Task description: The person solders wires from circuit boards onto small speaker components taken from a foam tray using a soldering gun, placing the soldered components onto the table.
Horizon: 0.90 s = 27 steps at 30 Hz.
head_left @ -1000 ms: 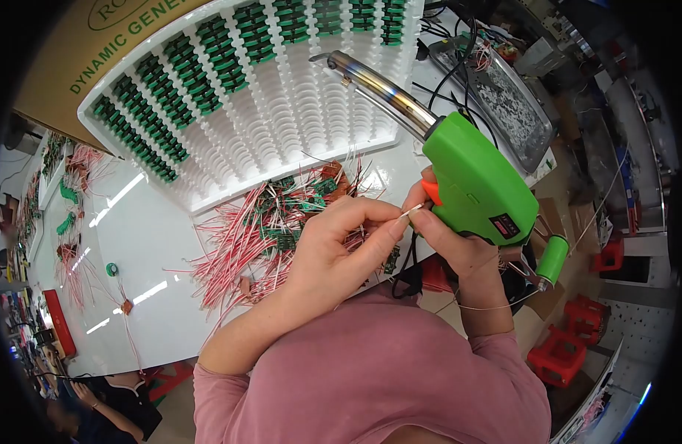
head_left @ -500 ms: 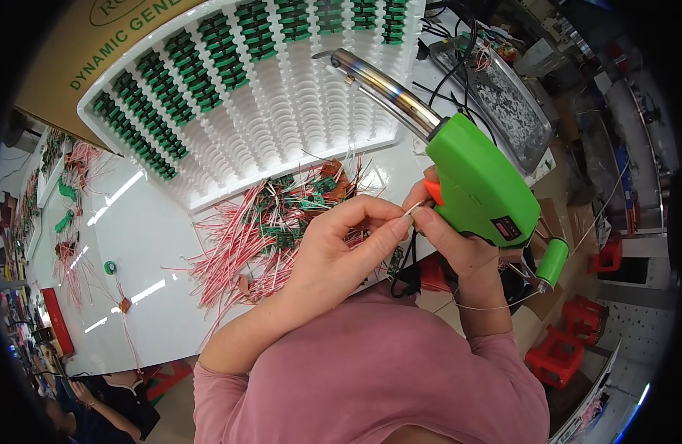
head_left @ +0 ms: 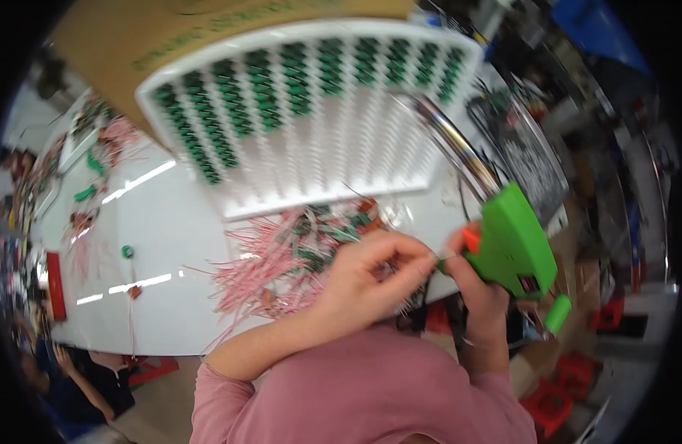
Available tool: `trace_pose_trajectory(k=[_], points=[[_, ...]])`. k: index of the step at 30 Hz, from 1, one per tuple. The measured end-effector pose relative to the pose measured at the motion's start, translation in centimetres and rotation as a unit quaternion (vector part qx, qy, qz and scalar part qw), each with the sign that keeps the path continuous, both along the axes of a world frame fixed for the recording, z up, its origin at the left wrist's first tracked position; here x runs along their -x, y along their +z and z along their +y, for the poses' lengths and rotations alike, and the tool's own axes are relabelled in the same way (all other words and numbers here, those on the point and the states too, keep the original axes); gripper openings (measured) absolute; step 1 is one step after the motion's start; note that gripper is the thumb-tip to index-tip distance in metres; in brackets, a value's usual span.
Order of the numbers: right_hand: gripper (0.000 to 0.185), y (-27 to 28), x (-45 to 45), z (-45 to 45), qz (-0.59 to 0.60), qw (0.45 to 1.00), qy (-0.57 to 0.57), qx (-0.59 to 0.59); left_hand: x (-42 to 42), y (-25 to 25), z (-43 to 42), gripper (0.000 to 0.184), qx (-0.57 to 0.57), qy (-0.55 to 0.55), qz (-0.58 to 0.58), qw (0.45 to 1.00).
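My right hand [head_left: 480, 285] is wrapped round a green soldering gun [head_left: 520, 240], a finger by its orange trigger [head_left: 471, 240]. Its long metal barrel [head_left: 459, 144] points up and left over the tray. My left hand [head_left: 378, 270] is closed in a pinch just left of the right fingers. A small green piece [head_left: 441, 265] shows between the fingertips of both hands; blur hides what exactly it is. Behind my left hand lies a pile of red and white wires [head_left: 259, 259] with small green circuit boards [head_left: 311, 259] among them.
A white ribbed tray [head_left: 333, 196] with rows of green parts [head_left: 293, 89] stands behind the pile, before a cardboard box [head_left: 96, 55]. At right is a grey metal tray [head_left: 537, 166]. A green ring-like part [head_left: 127, 252] lies left. Another person's arm [head_left: 85, 381] shows at lower left.
The view has shifted and blurred, so the tray and table sit lower and further right. Both hands and the soldering gun appear further right and lower. The thin white wire between the fingers no longer shows clearly.
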State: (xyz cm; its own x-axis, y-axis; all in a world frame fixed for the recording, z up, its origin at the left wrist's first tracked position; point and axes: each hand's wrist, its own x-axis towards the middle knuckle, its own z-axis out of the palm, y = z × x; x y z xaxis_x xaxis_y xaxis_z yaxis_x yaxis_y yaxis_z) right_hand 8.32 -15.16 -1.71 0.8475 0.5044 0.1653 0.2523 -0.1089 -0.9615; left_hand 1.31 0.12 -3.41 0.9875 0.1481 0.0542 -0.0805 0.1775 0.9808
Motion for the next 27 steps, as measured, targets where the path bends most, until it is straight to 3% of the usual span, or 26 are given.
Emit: trace_pose_trajectory(k=[2, 8, 11, 17, 20, 24, 27], points=[[0.029, -0.6, -0.4, -0.2, 0.001, 0.999, -0.047, -0.015, 0.3, 0.9, 1.6, 0.009, -0.029, -0.011, -0.026, 0.999], [0.033, -0.7, -2.9, -1.6, 0.052, 0.973, 0.058, -0.219, 2.6, 3.1, 7.8, 0.012, -0.005, 0.161, -0.025, 0.987], [0.045, -1.3, -4.5, -2.0, 0.046, 0.957, 0.136, -0.25, 2.4, 3.4, 10.1, 0.014, 0.01, 0.231, 0.002, 0.973], [0.047, -0.4, -5.9, -0.2, 0.022, 0.963, 0.212, -0.165, 0.2, 2.0, 11.0, 0.013, 0.127, 0.205, 0.078, 0.967], [0.042, -1.4, -5.8, 0.0, 0.055, 0.961, 0.177, -0.206, -1.1, 2.0, 10.8, 0.009, 0.185, 0.166, 0.107, 0.963], [0.032, -1.4, -5.5, 0.5, 0.12, 0.981, 0.099, -0.113, -2.2, 0.7, 11.1, 0.011, 0.268, 0.13, 0.086, 0.951], [0.031, -1.3, -6.0, 1.6, 0.107, 0.983, 0.116, -0.09, -2.6, 0.6, 11.1, 0.012, 0.31, 0.126, 0.09, 0.938]])
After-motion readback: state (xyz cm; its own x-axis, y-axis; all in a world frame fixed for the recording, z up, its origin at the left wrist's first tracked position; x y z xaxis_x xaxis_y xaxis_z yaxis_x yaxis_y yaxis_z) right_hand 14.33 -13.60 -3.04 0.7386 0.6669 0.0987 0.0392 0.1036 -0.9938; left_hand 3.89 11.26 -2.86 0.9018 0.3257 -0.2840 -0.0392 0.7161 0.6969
